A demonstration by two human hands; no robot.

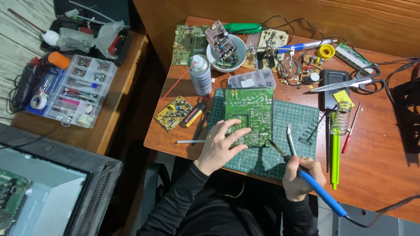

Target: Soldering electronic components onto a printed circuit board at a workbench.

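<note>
The person's left hand (221, 144) lies spread, fingers flat, on the near left part of a green circuit board (249, 116), pressing it down on a green cutting mat (297, 122) in the middle of the desk (380, 170). The right hand (302, 177) is closed around the blue handle of a soldering iron (306, 179), whose tip rests at the board's near right corner. A pair of tweezers (290, 140) lies on the mat just beside that tip.

Farther off stand a spray can (200, 74), a white bowl (238, 54) holding a small board, scissors (350, 83) and a spool of solder (326, 51). A yellow board (173, 112) lies to the left of the mat, and a coil stand (340, 117) to its right.

The left fingertips sit near the hot tip, so a slip of the iron along the board's edge could probably burn them. The board seems held only by the palm; if the pressure eases, it may slide on the mat and the tip could smear across neighbouring joints. The iron's cable trails off the near right edge of the desk and could tug at the hand.
</note>
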